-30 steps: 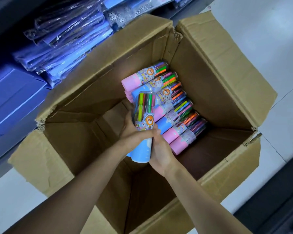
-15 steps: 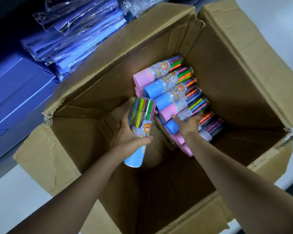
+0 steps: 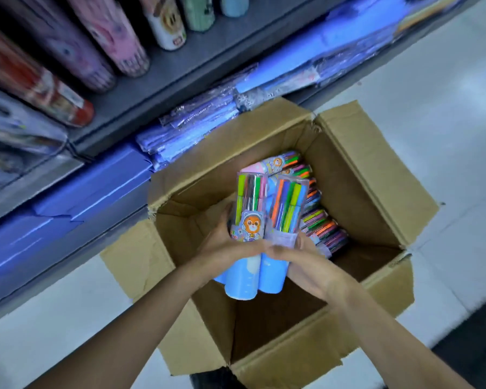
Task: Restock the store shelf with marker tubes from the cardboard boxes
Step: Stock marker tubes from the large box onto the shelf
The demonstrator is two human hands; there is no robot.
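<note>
Much of the upper left is smeared by motion: the tall tubes (image 3: 107, 43) standing on the grey store shelf (image 3: 197, 60) are blurred, and their prints cannot be read; five or six show, most cut off by the top edge. Below that shelf, stacks of blue plastic-wrapped packets (image 3: 197, 130) and blue flat boxes (image 3: 96, 181) run off the left edge.

The open cardboard box (image 3: 376, 175) sits on the pale floor (image 3: 446, 102), its four flaps folded outward. Inside, along its far right wall, lies a row of marker tubes (image 3: 320, 228); about seven ends show, but the held tubes cover the row's left part, so the count is uncertain.

Two marker tubes are held upright above the box, side by side and touching, blue bases toward the camera. The left hand (image 3: 225, 242) wraps the tube with the orange cartoon label (image 3: 250, 217); the right hand (image 3: 309, 259) wraps the second tube (image 3: 289, 209), whose label is turned partly away. The two hands meet at the fingertips in front of the tubes. A sliver of blue at the left of the first tube's base may be a third tube, but that cannot be told. Both forearms enter from the bottom edge
</note>
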